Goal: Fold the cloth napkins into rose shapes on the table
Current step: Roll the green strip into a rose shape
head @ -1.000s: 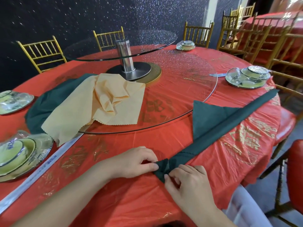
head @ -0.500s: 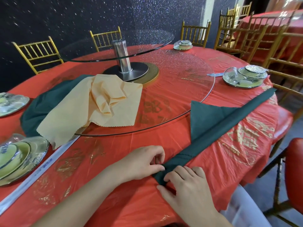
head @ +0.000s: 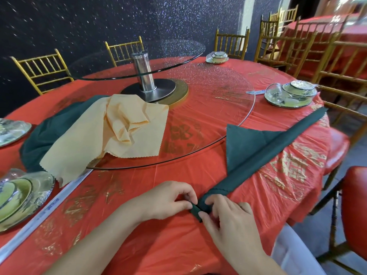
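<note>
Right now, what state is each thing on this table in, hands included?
rolled green napkin, rolled into a long band, one triangular flap sticking out, near end coiled tight.
left hand, pinches the band's near end.
right hand, fingers curled on the small coil.
yellow napkin, unfolded and crumpled, lying over the glass turntable edge.
loose green napkin, unfolded, partly under the yellow one.
place setting, wrapped in plastic film.

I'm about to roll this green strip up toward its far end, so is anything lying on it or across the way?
Nothing visible does. The left hand and right hand pinch the near end of the green napkin strip, whose length lies bare on the red tablecloth. The plate set sits beside its far tip, apart.
</note>
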Tool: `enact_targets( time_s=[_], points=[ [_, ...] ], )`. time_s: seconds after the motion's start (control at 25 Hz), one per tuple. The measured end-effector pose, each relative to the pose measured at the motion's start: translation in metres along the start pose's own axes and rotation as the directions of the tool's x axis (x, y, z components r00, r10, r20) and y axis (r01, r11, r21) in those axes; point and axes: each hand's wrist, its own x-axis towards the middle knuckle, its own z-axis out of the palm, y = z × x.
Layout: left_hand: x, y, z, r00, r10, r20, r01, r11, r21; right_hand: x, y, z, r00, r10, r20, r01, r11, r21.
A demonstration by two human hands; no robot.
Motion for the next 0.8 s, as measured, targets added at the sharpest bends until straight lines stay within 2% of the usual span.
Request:
enact_targets(
  time_s=[0.16, 0.24, 0.36, 0.44, 0.52, 0.68, 0.8],
  points=[
    [0.012, 0.008, -0.004, 0.996, -0.049, 0.072, 0.048, 0.999, 0.016, -0.002, 0.005, -0.001, 0.994, -0.109, 0.012, 0.11, 0.993, -0.047],
    [0.017, 0.013, -0.003, 0.995, -0.065, 0.072, 0.061, 0.997, 0.055, -0.001, 0.006, 0.002, 0.995, -0.101, 0.016, 0.101, 0.994, -0.048],
    [0.018, 0.016, 0.0, 0.996, -0.049, -0.08, 0.057, 0.992, 0.112, 0.004, 0.008, 0.004, 0.999, 0.01, 0.04, -0.009, 1.0, -0.027],
    [0.014, 0.012, 0.0, 0.99, -0.038, -0.136, 0.042, 0.999, 0.03, 0.005, 0.01, 0.004, 0.995, 0.078, 0.065, -0.078, 0.997, -0.011],
    [0.009, 0.01, -0.001, 0.996, -0.015, -0.087, 0.009, 0.998, -0.068, 0.005, 0.012, 0.004, 0.991, 0.105, 0.079, -0.106, 0.994, 0.003],
    [0.014, 0.012, 0.004, 0.997, 0.024, -0.067, -0.023, 0.999, 0.025, 0.005, 0.016, 0.001, 0.994, 0.101, 0.044, -0.1, 0.995, -0.028],
    [0.027, 0.015, 0.004, 0.999, -0.015, -0.034, 0.017, 0.999, 0.044, 0.006, 0.022, -0.002, 1.0, 0.022, 0.0, -0.022, 0.999, -0.047]
  ],
)
